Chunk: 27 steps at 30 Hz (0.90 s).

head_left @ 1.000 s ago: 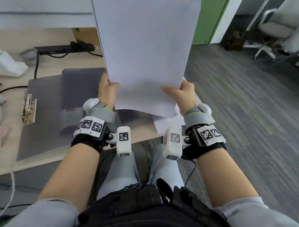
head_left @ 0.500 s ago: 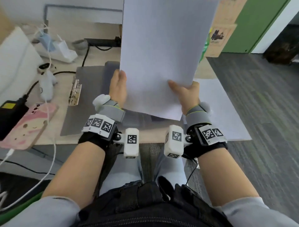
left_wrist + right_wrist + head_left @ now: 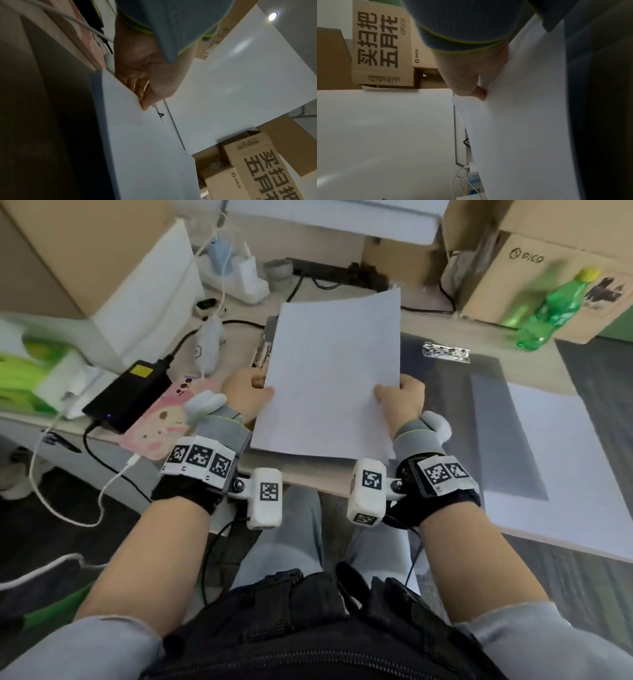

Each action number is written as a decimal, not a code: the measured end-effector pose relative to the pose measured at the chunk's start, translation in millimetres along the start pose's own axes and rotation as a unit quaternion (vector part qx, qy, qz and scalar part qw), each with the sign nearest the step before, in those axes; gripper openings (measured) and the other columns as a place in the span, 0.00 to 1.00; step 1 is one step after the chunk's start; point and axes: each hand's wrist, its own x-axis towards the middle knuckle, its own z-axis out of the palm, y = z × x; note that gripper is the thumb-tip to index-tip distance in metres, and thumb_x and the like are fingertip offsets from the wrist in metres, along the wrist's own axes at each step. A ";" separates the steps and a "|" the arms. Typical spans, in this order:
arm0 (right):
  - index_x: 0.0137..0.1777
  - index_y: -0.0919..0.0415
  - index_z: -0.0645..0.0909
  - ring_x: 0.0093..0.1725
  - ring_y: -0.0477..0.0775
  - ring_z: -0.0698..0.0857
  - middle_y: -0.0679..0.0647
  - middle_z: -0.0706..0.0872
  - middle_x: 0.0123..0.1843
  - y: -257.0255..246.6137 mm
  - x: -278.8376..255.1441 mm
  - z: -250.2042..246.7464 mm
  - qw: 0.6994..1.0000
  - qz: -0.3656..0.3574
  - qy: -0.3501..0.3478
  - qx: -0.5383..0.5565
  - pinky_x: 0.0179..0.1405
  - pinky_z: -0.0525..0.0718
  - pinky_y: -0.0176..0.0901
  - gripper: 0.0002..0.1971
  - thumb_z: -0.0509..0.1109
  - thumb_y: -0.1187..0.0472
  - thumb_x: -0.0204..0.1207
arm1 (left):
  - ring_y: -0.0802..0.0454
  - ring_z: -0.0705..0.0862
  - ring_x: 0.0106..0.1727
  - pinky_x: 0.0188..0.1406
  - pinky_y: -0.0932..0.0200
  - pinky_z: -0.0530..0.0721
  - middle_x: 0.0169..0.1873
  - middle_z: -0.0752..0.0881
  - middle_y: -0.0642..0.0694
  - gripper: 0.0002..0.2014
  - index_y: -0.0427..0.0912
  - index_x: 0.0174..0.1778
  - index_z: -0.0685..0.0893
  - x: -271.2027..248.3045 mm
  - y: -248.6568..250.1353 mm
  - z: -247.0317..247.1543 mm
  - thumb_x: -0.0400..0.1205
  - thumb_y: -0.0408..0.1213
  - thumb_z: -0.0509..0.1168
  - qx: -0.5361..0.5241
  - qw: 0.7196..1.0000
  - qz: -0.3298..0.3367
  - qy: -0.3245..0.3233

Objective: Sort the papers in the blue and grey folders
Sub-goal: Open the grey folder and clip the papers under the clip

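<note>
I hold a stack of white papers [image 3: 329, 371] with both hands, tilted low over the desk. My left hand [image 3: 248, 392] grips its left edge and my right hand [image 3: 399, 397] grips its right edge, thumbs on top. In the left wrist view the fingers [image 3: 144, 97] pinch the papers [image 3: 145, 148]. In the right wrist view the thumb [image 3: 476, 89] presses the papers [image 3: 522, 121]. A grey folder lies open under the stack, its metal clip [image 3: 262, 357] showing at the left. A darker folder [image 3: 500, 433] with a metal clip [image 3: 445, 350] lies to the right.
More white sheets [image 3: 575, 474] lie at the desk's right edge. A pink phone [image 3: 164, 422], a black power adapter [image 3: 126, 398] and white cables sit at the left. A green bottle [image 3: 551, 309], cardboard boxes [image 3: 548, 268] and a power strip [image 3: 335, 273] line the back.
The papers, held high and upright before, have come down and tilted flatter over the left folder. Both hands keep their grip. The head view has swung left.
</note>
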 end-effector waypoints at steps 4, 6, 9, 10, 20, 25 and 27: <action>0.25 0.57 0.64 0.26 0.51 0.64 0.50 0.68 0.25 5.7 0.6 9.8 0.999 0.017 0.003 -0.030 0.24 0.63 0.37 0.16 0.62 0.73 0.69 | 0.57 0.79 0.38 0.40 0.74 0.74 0.32 0.79 0.50 0.16 0.41 0.60 0.83 5.3 -13.9 -8.7 0.75 0.34 0.66 0.005 0.996 -0.049 0.080; 0.25 0.57 0.64 0.26 0.52 0.63 0.50 0.68 0.25 5.5 0.2 12.0 0.999 0.020 0.005 -0.042 0.24 0.62 0.38 0.16 0.62 0.73 0.69 | 0.48 0.78 0.47 0.50 0.58 0.79 0.40 0.81 0.44 0.12 0.46 0.51 0.82 9.7 -18.4 -11.6 0.72 0.40 0.68 0.025 0.993 -0.061 0.102; 0.24 0.57 0.59 0.26 0.52 0.59 0.51 0.63 0.24 3.6 -2.0 15.0 0.998 0.026 0.004 -0.050 0.22 0.58 0.40 0.18 0.60 0.74 0.69 | 0.46 0.73 0.48 0.41 0.61 0.73 0.44 0.82 0.38 0.03 0.44 0.40 0.80 12.2 -21.1 -13.5 0.78 0.33 0.64 0.045 0.995 -0.067 0.059; 0.24 0.57 0.58 0.26 0.52 0.58 0.51 0.62 0.24 3.3 -2.4 16.4 0.998 0.028 0.002 -0.052 0.22 0.58 0.40 0.19 0.60 0.74 0.70 | 0.45 0.76 0.50 0.46 0.58 0.74 0.51 0.84 0.33 0.05 0.37 0.48 0.83 12.6 -22.8 -12.7 0.80 0.32 0.63 0.027 0.997 -0.067 0.037; 0.28 0.59 0.66 0.30 0.56 0.69 0.52 0.71 0.28 1.4 -2.9 26.9 0.996 0.050 -0.008 -0.079 0.30 0.68 0.38 0.13 0.62 0.71 0.70 | 0.48 0.77 0.44 0.47 0.57 0.73 0.41 0.82 0.40 0.03 0.46 0.33 0.78 13.6 -27.8 -4.4 0.66 0.36 0.60 -0.054 0.996 -0.077 0.005; 0.47 0.64 0.76 0.41 0.60 0.75 0.56 0.79 0.40 -0.8 -2.6 27.4 0.993 0.059 -0.024 -0.095 0.42 0.73 0.42 0.05 0.62 0.68 0.72 | 0.47 0.79 0.50 0.49 0.60 0.73 0.49 0.83 0.38 0.15 0.33 0.60 0.80 11.5 -22.4 -4.9 0.78 0.25 0.60 -0.059 0.994 -0.092 0.012; 0.57 0.67 0.77 0.46 0.61 0.79 0.58 0.81 0.49 -2.2 -1.6 26.4 0.993 0.060 -0.029 -0.100 0.45 0.76 0.44 0.13 0.64 0.66 0.73 | 0.40 0.82 0.56 0.54 0.53 0.78 0.58 0.84 0.34 0.18 0.31 0.65 0.77 11.4 -19.7 -5.0 0.78 0.25 0.60 -0.060 0.993 -0.100 0.016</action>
